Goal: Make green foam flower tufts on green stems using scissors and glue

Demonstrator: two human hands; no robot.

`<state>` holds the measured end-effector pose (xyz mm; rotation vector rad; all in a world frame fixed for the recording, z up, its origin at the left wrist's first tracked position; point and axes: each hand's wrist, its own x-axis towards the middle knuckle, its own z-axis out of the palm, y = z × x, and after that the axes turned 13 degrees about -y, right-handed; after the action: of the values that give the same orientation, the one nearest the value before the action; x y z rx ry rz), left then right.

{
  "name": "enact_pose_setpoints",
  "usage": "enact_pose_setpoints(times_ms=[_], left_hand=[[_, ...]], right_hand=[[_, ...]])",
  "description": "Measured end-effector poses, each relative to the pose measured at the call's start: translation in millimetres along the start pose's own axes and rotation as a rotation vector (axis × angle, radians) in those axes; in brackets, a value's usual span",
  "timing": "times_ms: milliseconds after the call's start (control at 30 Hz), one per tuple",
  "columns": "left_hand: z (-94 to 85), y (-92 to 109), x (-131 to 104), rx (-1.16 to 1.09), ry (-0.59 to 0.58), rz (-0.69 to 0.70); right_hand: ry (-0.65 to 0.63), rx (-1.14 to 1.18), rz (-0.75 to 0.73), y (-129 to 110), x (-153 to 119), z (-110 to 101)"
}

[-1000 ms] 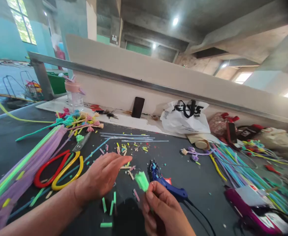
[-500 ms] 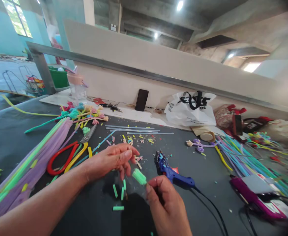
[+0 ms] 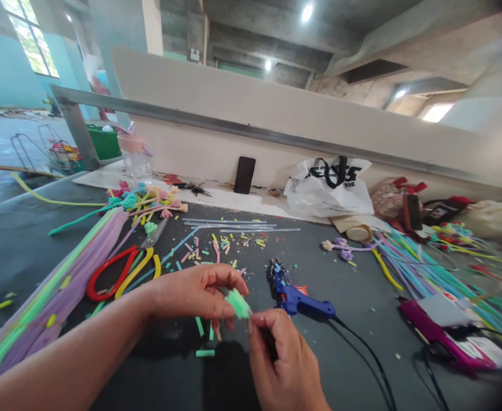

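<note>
My right hand pinches the thin stem end of a small mint-green cluster of fuzzy pipe-cleaner pieces. The thumb and fingers of my left hand close around the cluster's other side. Below my left hand, several short cut green pipe-cleaner pieces lie on the dark table. A blue glue gun rests to the right of the hands, its nozzle end covered in scraps. Scissors with red and yellow handles lie open-bladed or closed, I cannot tell, left of my left hand.
Long purple and green pipe cleaners run along the left. Clear glue sticks and coloured scraps lie ahead. A phone leans at the back beside a white bag. A magenta tool and more pipe cleaners occupy the right.
My left hand has moved right and down onto the green cluster, its fingers closing on it. My right hand still pinches the stem, shifted slightly left. The view has tilted a little.
</note>
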<state>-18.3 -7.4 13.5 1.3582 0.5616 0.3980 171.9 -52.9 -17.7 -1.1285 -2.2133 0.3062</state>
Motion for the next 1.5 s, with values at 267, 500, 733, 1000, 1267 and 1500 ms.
enact_pose_setpoints(times_ms=[267,500,733,1000,1267,1500], left_hand=[[2.8,4.5,-1.5,0.01,0.009,-0.016],[1.3,3.4,-0.7,0.035,0.016,-0.006],[3.7,6.5,-2.4,0.082,0.041,-0.022],[4.9,6.7,-2.1,0.229,0.084,-0.04],[3.8,1.6,0.0,0.34,0.119,0.004],[-5.6,6.4,-9.9,-0.022,-0.037,0.148]], right_hand=[[0.018,-0.064,-0.046,-3.8,0.4,0.1],[0.01,-0.044,-0.014,-4.0,0.1,2.8],[-0.024,-0.025,0.015,-6.3,-1.4,3.0],[-0.059,-0.035,0.023,-5.9,-2.7,3.8],[-0.073,-0.013,0.033,-5.4,-3.0,4.1],[-0.12,0.449,0.342,-8.8,2.0,-3.9]])
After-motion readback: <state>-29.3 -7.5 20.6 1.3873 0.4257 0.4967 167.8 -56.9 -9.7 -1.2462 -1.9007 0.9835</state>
